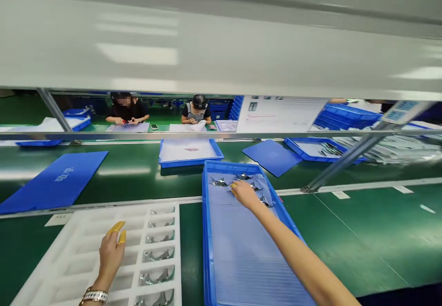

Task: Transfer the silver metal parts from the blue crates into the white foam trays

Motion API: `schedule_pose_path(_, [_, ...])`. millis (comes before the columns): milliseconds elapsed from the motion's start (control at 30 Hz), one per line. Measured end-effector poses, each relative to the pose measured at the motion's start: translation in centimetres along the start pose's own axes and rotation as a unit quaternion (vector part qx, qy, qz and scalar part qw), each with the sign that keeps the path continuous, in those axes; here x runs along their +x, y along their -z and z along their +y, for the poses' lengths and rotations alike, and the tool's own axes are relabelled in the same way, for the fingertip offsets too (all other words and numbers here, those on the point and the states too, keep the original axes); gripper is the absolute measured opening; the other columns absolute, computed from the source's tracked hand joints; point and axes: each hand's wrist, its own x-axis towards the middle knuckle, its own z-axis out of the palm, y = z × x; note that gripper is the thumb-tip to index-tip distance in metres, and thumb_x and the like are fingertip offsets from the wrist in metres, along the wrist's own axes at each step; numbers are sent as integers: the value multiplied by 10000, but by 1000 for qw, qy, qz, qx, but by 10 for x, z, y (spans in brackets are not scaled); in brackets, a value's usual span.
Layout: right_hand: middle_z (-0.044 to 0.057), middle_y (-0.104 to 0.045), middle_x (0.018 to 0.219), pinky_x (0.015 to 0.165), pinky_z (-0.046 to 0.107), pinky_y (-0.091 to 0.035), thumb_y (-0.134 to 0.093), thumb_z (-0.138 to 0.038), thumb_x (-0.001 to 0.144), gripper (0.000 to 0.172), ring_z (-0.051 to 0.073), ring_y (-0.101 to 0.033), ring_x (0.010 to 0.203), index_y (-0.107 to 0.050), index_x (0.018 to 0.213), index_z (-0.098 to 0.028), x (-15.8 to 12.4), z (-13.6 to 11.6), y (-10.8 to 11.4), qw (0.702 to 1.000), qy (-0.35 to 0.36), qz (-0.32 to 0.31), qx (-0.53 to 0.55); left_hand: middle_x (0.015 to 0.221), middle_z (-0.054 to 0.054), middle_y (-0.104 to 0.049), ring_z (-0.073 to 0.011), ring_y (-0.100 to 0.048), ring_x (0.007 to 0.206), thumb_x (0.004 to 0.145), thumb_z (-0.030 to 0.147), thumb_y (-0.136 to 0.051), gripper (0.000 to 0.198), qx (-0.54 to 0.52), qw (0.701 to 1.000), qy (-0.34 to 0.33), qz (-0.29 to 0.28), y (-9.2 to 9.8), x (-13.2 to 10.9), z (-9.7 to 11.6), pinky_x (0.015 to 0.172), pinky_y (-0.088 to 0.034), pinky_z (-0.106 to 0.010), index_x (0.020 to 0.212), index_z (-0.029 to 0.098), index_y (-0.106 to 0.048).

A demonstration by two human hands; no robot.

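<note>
My left hand (pixel 112 253), with yellow finger cots on some fingertips, hovers over a white foam tray (pixel 177 251); its fingers are apart and hold nothing. Several shiny curved metal parts (pixel 159 254) lie in the tray's right column of slots, while the slots around my left hand hold no parts. My right hand (pixel 246 194) reaches to the far end of a blue plastic bin (pixel 207 232) lined with a pale sheet. Its fingers are bunched downward beside a spiky metal part (pixel 219 182); what they pinch, if anything, is hidden. More metal parts (pixel 244 176) lie around that hand.
Behind the bin stands a shallow blue tray (pixel 191 163) with small reddish pieces. Blue sheets (pixel 58 179) lie on the green bench. A metal rail (pixel 172 135) and slanted post (pixel 345 163) cross ahead, below a white overhead panel (pixel 207 53). Two people (pixel 198 110) sit beyond.
</note>
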Motion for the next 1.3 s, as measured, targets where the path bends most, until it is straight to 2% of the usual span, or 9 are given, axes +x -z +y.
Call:
schedule_pose_path(133, [206, -692, 987, 833, 484, -472, -424, -39, 845, 333, 343, -603, 1019, -725, 961, -124, -64, 83, -36, 992, -122, 14, -22, 1214, -84, -693, -275, -613, 1177, 883, 388, -441, 390, -71, 989, -110, -66, -32, 48, 105, 1078, -471, -480, 1128, 219, -692])
schedule_pose_path(267, [151, -699, 915, 865, 484, -458, -424, -19, 808, 357, 333, -590, 1058, -735, 798, -195, -88, 109, -72, 992, -120, 28, -13, 1078, -80, -740, -222, -673, 1011, 907, 308, -461, 322, -102, 951, -191, -221, -96, 63, 248, 977, -514, -399, 1062, 207, -725])
schedule_pose_path(367, [132, -696, 877, 875, 479, -454, -408, -39, 821, 385, 326, -575, 1079, -738, 761, -229, -88, 117, -87, 993, -112, 49, 7, 1006, -74, -757, -200, -681, 949, 909, 238, -484, 269, -26, 921, -168, -352, -152, 50, 332, 883, -512, -333, 986, 194, -737])
schedule_pose_path(467, [134, -690, 861, 847, 478, -450, -394, -47, 835, 395, 329, -570, 1045, -738, 761, -228, -91, 123, -91, 994, -85, 72, 3, 932, -81, -765, -217, -691, 902, 902, 307, -550, 216, 62, 903, -117, -410, -203, 27, 386, 790, -498, -309, 895, 196, -735])
schedule_pose_path(567, [122, -681, 842, 808, 452, -431, -390, -38, 862, 389, 311, -570, 990, -722, 767, -216, -107, 126, -88, 993, -41, 111, -25, 947, -111, -766, -260, -703, 933, 876, 423, -601, 247, 103, 901, -93, -410, -244, 6, 415, 769, -495, -322, 855, 211, -727])
schedule_pose_path(767, [80, -709, 1028, 789, 388, -392, -472, -67, 912, 277, 236, -572, 969, -710, 905, -210, -164, 123, -82, 969, -49, 241, 9, 1081, -171, -747, -312, -696, 1017, 881, 416, -586, 273, 113, 906, -38, -406, -276, -8, 434, 796, -502, -362, 941, 187, -723])
schedule_pose_path(967, [73, -708, 1080, 803, 379, -492, -516, -265, 970, 199, 232, -583, 1001, -712, 986, -237, -201, 109, -72, 911, -77, 375, 155, 911, -102, -759, -237, -692, 894, 854, 262, -580, 175, 44, 903, -28, -427, -249, -9, 418, 735, -482, -303, 886, 179, -730])
schedule_pose_path(1100, [83, -689, 1072, 879, 442, -508, -550, -293, 961, 154, 240, -610, 957, -675, 1043, -258, -199, 58, -49, 849, -84, 463, 240, 798, -44, -732, -164, -650, 779, 841, 238, -570, 177, -36, 895, -12, -444, -184, 4, 371, 688, -465, -246, 808, 159, -725])
schedule_pose_path(1300, [72, -688, 1073, 843, 425, -512, -622, -201, 919, 142, 223, -621, 930, -660, 1051, -240, -162, -92, -1, 811, -6, 452, 371, 760, -18, -666, -121, -552, 668, 799, 314, -574, 180, -218, 918, 13, -332, -13, 47, 238, 603, -419, -223, 761, 160, -659])
